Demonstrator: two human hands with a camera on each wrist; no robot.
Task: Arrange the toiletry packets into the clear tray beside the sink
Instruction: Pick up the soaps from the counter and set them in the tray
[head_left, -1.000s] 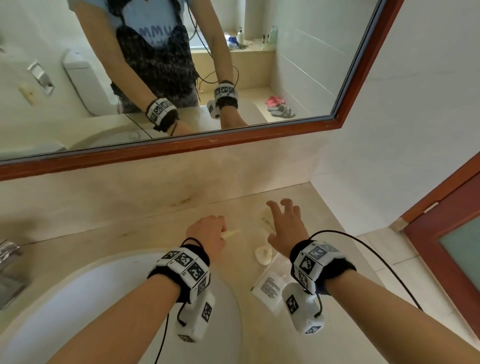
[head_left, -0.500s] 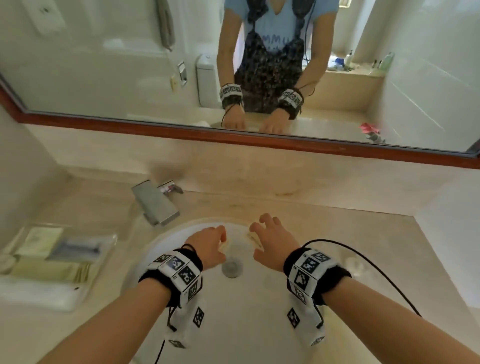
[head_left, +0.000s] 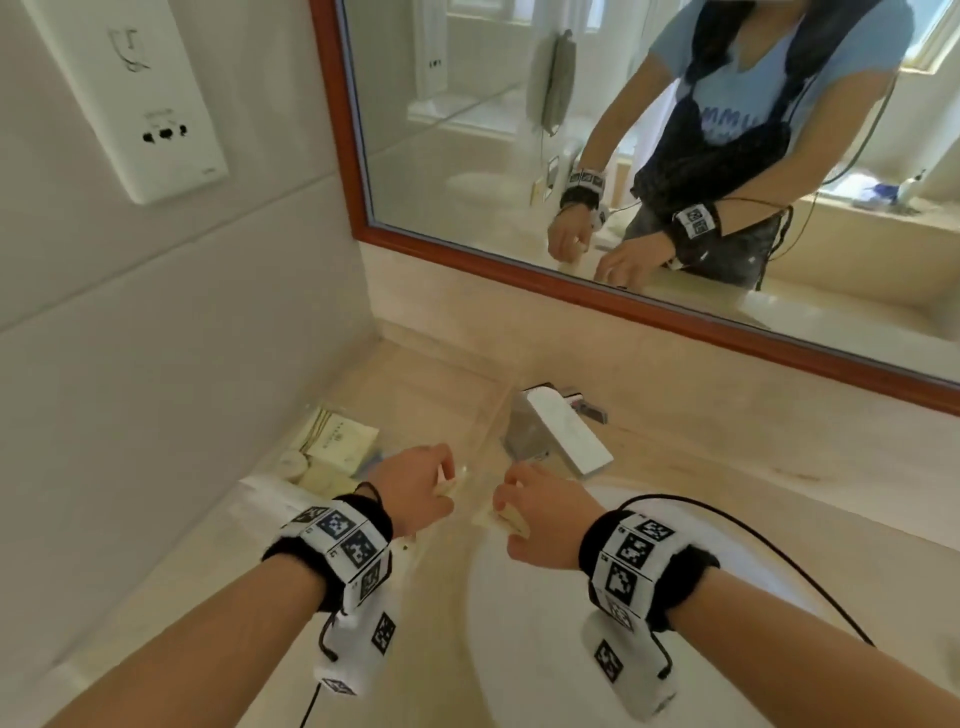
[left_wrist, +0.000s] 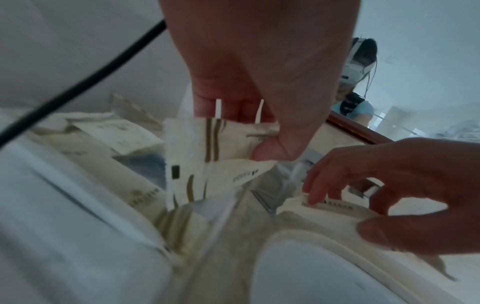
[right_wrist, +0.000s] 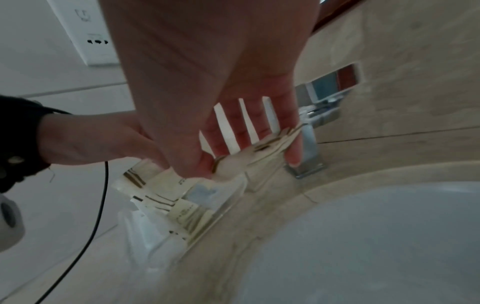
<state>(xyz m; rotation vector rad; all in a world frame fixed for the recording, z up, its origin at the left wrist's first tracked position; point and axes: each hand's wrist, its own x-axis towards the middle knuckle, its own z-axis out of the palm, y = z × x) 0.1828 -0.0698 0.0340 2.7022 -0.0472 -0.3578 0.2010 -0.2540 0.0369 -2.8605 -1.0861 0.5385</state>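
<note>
My left hand (head_left: 441, 479) pinches a cream toiletry packet with gold stripes (left_wrist: 193, 148) just above the clear tray (head_left: 485, 431), which stands left of the sink. Several cream packets (head_left: 340, 446) lie in the tray. My right hand (head_left: 506, 496) grips a second cream packet (head_left: 508, 518) between thumb and fingers, close to the tray's sink-side wall and in front of the faucet. In the right wrist view this packet (right_wrist: 262, 153) sits under the fingers (right_wrist: 292, 152), over the tray's clear wall (right_wrist: 226, 205). The two hands are a short gap apart.
A chrome faucet (head_left: 556, 436) stands right behind my right hand. The white basin (head_left: 597, 665) lies below my right forearm. A folded white towel (head_left: 270, 493) lies at the tray's near side. The wall with a socket plate (head_left: 135, 98) closes the left.
Both hands carried their packets leftward, from the counter right of the sink, across the basin, to the tray. The view swung left with them.
</note>
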